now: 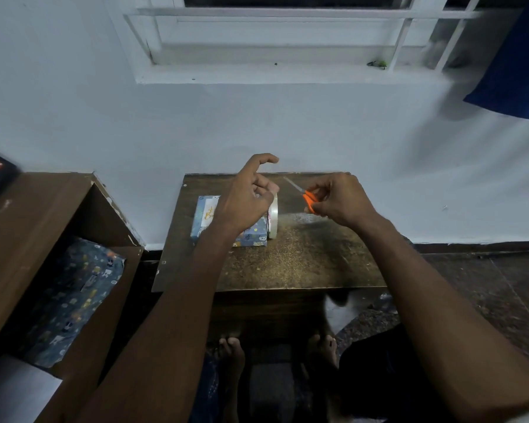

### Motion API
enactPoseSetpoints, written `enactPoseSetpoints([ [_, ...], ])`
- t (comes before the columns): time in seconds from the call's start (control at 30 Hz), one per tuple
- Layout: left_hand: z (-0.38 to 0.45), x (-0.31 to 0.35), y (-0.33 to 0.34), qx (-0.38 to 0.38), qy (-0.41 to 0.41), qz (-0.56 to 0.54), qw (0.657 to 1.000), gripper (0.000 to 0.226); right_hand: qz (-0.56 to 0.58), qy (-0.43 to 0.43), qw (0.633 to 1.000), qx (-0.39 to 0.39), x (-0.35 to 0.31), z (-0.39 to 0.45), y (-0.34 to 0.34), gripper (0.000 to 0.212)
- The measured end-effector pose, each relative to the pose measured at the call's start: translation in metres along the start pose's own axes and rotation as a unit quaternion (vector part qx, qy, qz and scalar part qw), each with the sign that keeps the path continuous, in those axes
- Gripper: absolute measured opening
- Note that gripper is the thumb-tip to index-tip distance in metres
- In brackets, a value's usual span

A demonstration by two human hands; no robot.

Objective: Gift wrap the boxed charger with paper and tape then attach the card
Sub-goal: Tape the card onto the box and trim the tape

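The boxed charger [252,238], wrapped in blue patterned paper, lies on a small brown table [303,261]. A white card [209,210] with gold lettering lies on top of it. A clear tape roll [273,221] stands on edge against the box's right side. My left hand [248,199] hovers over the box and roll with curled fingers, seemingly pinching the tape's free end. To the right of the roll, my right hand [339,199] grips orange-handled scissors [309,201], their blades pointing up and left.
A brown shelf unit [43,215] stands at the left, with spare blue wrapping paper [74,297] inside it and a white sheet [16,389] below. The table's far edge meets a white wall. My feet [232,349] are on the floor below the table.
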State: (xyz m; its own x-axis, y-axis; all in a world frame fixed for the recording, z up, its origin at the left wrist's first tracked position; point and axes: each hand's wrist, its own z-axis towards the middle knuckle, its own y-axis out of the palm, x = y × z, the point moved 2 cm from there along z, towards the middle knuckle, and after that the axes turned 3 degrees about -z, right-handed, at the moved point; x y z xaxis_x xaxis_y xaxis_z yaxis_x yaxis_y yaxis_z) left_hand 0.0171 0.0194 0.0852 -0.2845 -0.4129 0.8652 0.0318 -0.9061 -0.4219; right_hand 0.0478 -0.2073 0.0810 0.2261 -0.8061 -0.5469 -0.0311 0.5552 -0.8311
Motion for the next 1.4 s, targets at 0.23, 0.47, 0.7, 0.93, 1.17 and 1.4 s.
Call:
enactPoseSetpoints([
  [0.23,-0.001,0.003,0.003,0.006,0.023,-0.022,0.999,0.056,-0.209,0.016,0.975,-0.081,-0.004,0.002,0.025,0.023],
  [0.47,-0.002,0.008,0.006,-0.036,0.024,-0.057,0.997,0.059,0.03,-0.081,0.995,-0.055,-0.027,-0.005,0.018,0.058],
  [0.7,-0.002,0.017,0.006,0.029,0.032,-0.094,0.995,0.063,0.015,-0.132,0.991,-0.022,-0.03,-0.001,0.026,0.026],
  [0.93,0.0,0.015,0.004,0.049,-0.051,-0.162,0.984,0.08,-0.052,-0.152,0.985,0.067,-0.036,-0.005,0.008,0.008],
  [1.17,0.002,0.014,0.008,0.076,-0.129,-0.173,0.974,0.104,-0.072,-0.193,0.971,0.12,-0.041,-0.013,-0.004,0.021],
  [1.4,-0.002,-0.01,0.001,0.087,-0.192,-0.125,0.97,0.087,-0.076,-0.172,0.975,0.122,-0.035,-0.009,-0.005,0.012],
])
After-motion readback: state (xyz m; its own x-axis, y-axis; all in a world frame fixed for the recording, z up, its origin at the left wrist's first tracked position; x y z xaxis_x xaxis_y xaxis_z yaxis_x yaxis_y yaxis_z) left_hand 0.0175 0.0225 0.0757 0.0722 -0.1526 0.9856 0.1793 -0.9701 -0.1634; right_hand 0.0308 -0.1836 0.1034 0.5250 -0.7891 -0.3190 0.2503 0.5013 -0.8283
